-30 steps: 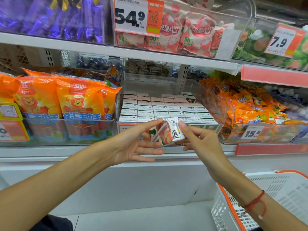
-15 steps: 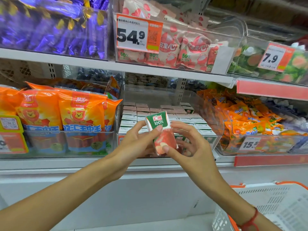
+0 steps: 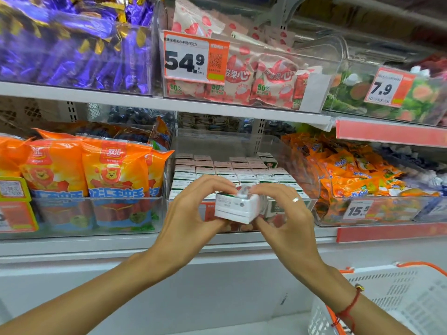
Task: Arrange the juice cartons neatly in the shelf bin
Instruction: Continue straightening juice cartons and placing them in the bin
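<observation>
A small white and green juice carton [image 3: 235,206] is held between both hands in front of the clear shelf bin [image 3: 306,184]. My left hand [image 3: 191,218] grips its left side and my right hand [image 3: 285,218] grips its right side, fingertips meeting over its top. The carton's white top faces me. Inside the bin stand several rows of juice cartons [image 3: 232,169], tops up, packed close together. The lower front of the bin is hidden behind my hands.
Orange sausage packs [image 3: 89,175] fill the bin to the left, and orange snack packets [image 3: 350,175] the bin to the right. A white shopping basket with orange rim [image 3: 399,301] sits at lower right. The upper shelf [image 3: 169,105] overhangs the bin.
The carton has turned from its green and red front facing me to its white top facing me. Both hands have risen slightly toward the bin's front.
</observation>
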`<state>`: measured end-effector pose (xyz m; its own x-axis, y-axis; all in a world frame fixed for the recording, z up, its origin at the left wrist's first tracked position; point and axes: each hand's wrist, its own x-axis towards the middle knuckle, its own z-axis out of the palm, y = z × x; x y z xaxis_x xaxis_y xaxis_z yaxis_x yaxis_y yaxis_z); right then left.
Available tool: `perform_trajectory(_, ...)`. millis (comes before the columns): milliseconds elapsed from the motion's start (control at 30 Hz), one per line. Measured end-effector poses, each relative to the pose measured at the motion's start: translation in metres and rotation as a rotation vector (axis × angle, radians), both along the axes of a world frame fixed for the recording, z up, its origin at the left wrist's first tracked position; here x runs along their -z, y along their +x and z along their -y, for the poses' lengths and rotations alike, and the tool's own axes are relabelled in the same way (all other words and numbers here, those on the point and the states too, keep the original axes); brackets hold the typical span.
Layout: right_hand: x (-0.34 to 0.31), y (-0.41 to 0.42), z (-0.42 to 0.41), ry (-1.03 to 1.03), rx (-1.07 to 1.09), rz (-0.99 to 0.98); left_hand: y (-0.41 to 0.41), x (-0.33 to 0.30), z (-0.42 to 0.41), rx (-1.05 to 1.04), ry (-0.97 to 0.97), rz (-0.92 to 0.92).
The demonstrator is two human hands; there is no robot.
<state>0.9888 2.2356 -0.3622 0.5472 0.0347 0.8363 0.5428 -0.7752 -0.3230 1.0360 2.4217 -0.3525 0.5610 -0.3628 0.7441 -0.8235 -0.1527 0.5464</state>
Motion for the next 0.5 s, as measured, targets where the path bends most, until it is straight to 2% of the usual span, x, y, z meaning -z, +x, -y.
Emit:
perform_trajectory(100, 0.001, 0.001, 0.004, -0.065, 0.054, -0.029, 0.002, 0.002, -0.001, -0.057, 0.025, 0.008)
perform_trajectory(300, -0.001, 0.001, 0.016, -0.203, 0.04, -0.16, 0.009, 0.003, -0.003, -0.013, 0.159, 0.054)
perform_trajectory(500, -0.013, 0.018, 0.055, -0.294, 0.102, -0.193, 0.031, -0.008, 0.012, 0.0, 0.047, -0.002)
